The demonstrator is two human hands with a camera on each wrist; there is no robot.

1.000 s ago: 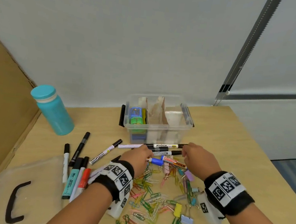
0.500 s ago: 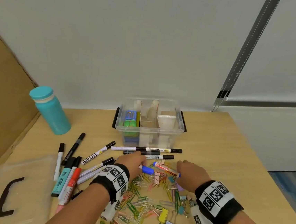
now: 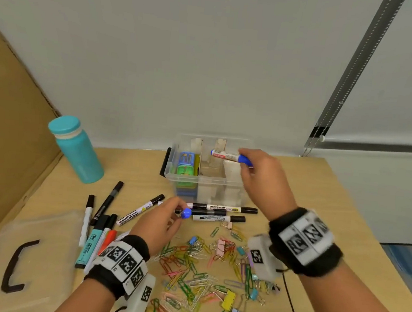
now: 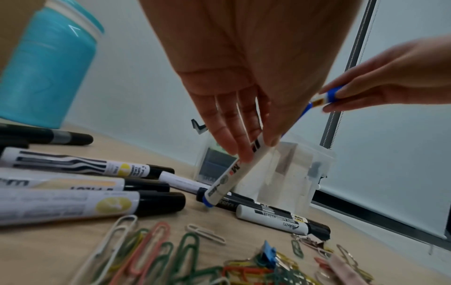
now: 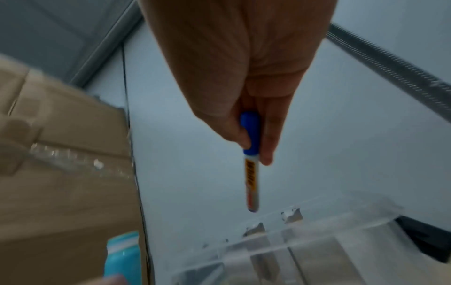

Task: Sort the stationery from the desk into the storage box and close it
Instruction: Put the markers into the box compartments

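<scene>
The clear storage box (image 3: 232, 182) stands at the back of the desk, open, with dividers and a green item in its left compartment. My right hand (image 3: 243, 165) pinches a blue-capped marker (image 3: 226, 155) by its cap end, level above the box; in the right wrist view this marker (image 5: 251, 173) points down at the box rim (image 5: 317, 221). My left hand (image 3: 178, 213) grips a second blue-capped marker (image 3: 186, 213) low over the desk. In the left wrist view that white marker (image 4: 231, 173) slants down from my fingers (image 4: 244, 150).
Black-capped markers (image 3: 219, 213) lie in front of the box, and more pens (image 3: 103, 221) lie at left. A heap of coloured paper clips and binder clips (image 3: 202, 263) covers the near desk. A teal bottle (image 3: 77, 151), the clear lid (image 3: 41, 235) and a cardboard wall (image 3: 5, 136) are at left.
My right hand has lifted its blue-capped marker off the desk and carried it up over the box. My left hand has picked up the other blue marker and moved slightly left.
</scene>
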